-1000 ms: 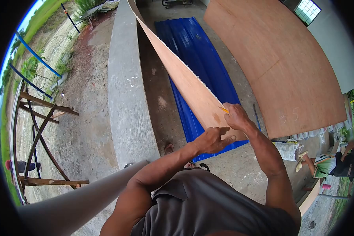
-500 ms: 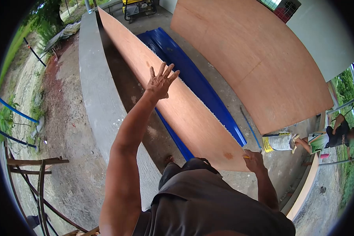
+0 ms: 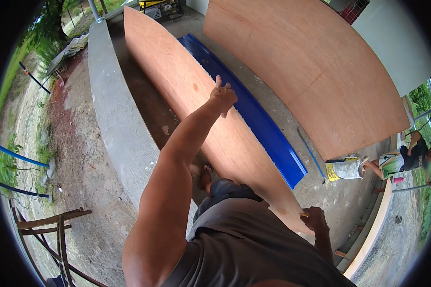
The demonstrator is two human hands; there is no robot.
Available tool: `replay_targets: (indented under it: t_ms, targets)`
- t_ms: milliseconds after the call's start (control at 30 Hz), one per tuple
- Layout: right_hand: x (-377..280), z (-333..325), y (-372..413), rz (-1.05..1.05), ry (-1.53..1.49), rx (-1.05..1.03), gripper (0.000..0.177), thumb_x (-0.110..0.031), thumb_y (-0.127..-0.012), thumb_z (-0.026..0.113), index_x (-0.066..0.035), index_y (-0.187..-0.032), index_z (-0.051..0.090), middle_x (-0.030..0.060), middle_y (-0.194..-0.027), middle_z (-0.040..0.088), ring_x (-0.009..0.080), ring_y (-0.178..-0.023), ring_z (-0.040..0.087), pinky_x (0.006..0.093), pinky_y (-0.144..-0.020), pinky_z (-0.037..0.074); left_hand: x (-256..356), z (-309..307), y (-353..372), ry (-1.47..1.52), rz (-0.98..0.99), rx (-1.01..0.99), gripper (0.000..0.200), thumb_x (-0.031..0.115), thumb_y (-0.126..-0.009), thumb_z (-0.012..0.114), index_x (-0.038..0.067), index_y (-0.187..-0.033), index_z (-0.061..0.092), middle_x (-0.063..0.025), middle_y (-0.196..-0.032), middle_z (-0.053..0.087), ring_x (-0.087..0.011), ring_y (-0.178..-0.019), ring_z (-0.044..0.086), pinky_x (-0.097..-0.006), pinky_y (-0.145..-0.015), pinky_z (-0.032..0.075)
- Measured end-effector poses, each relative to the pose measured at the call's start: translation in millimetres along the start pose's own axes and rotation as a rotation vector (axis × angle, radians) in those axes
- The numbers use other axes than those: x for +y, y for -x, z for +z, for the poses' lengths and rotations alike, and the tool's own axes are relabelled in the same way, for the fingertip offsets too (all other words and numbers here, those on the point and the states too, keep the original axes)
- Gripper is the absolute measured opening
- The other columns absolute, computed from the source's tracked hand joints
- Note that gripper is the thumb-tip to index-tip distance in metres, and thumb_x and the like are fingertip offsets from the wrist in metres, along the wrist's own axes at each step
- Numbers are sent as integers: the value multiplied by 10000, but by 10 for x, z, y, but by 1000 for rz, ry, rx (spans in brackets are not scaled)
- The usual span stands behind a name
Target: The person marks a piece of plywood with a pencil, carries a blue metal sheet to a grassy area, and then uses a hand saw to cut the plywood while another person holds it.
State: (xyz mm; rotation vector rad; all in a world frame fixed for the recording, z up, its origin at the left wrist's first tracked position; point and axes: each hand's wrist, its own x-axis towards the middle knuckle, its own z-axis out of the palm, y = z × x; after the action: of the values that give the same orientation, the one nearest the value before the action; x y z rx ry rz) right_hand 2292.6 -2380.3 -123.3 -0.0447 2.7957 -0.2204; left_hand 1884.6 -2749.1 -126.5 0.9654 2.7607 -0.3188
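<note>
A long plywood strip (image 3: 187,91) with a rough, pale sawn edge slants across the view in front of me. My left hand (image 3: 223,98) is at that edge about midway along, its index finger and thumb stretched out and the other fingers bent over the edge. At the strip's near corner, my right hand (image 3: 315,220) is closed around a thin yellow stick (image 3: 303,215) that looks like a pencil. Whether the right fingers also grip the board's corner is hidden. Below the strip lies a blue ribbed metal sheet (image 3: 261,124).
A wide plywood sheet (image 3: 306,71) lies to the right. Near it are a blue rod (image 3: 312,155) and a white-yellow sack (image 3: 345,169). Another person (image 3: 412,155) is at the far right. A low concrete wall (image 3: 112,95) runs along the left; a yellow machine (image 3: 160,9) stands behind.
The plywood strip has tilted, showing more of its face and less of the blue sheet. My left hand moved right to its edge, fingers curling. My right hand is lower, still with the yellow stick.
</note>
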Motion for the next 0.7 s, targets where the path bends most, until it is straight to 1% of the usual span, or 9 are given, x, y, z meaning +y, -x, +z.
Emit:
replay_targets:
  t_ms: [33,67,100,167,233,300,433,567,700]
  targets:
    - [63,150,-7,76,44,-194,272,-303,-681,728,-156,-910,724,163,-792,668,322,-772,655,430,-685,524,-74,48,-79,30,-2,-190,632,363,-670,823,190,-1233,593,-54,-1288,560,-269,-1253,477,-667,-1081,140]
    - [21,241,46,209,-25,-261,296,-322,-666,736,-154,-910,725,157,-792,673,318,-760,659,421,-685,527,-123,202,-54,121,84,2,498,404,-688,802,174,-1110,673,-79,-1154,638,-277,-1161,560,-669,-1083,126]
    - [-36,320,45,338,-97,-330,321,-341,-650,743,-152,-909,727,151,-792,678,314,-747,663,413,-684,530,-124,294,-117,93,131,-40,518,452,-695,777,178,-1119,662,-94,-1157,629,-271,-1159,559,-628,-1103,146]
    - [47,365,-60,307,-73,-376,362,-356,-622,765,-131,-904,727,152,-776,680,298,-736,672,404,-682,534,-146,376,-102,-16,204,-78,495,484,-707,747,157,-1072,673,-94,-1107,640,-269,-1126,577,-551,-1102,248]
    - [-326,-5,-216,427,-76,-455,432,-374,-578,802,-75,-880,721,152,-775,689,268,-735,687,386,-676,539,-302,626,28,141,249,170,434,485,-682,746,141,-937,676,-78,-961,645,-243,-1062,594,-489,-1054,334]
    - [-471,-117,-515,429,-216,-238,481,-378,-554,819,-46,-886,713,146,-820,699,260,-753,689,390,-697,537,-403,779,63,264,285,327,407,484,-665,748,130,-853,675,-71,-881,644,-230,-1018,604,-444,-1000,396]
    - [-1276,-464,-1567,146,-164,60,563,-389,-595,791,-41,-1024,684,158,-944,692,298,-848,671,398,-765,526,-543,853,92,349,341,431,405,477,-642,761,119,-809,669,-68,-859,637,-234,-982,606,-404,-918,439]
    - [-2077,-321,-2683,-192,-137,310,496,-422,-648,748,-52,-969,673,170,-862,680,357,-847,649,427,-748,518,-634,765,285,403,320,258,413,465,-621,784,123,-823,669,-52,-878,648,-224,-983,601,-406,-919,426]
    - [-2574,-145,-3249,-147,-115,24,362,-391,-756,658,-52,-881,663,173,-814,674,365,-781,652,451,-712,513,-1119,673,475,520,385,540,528,466,-599,812,101,-953,673,-59,-933,654,-243,-1008,584,-425,-947,398]
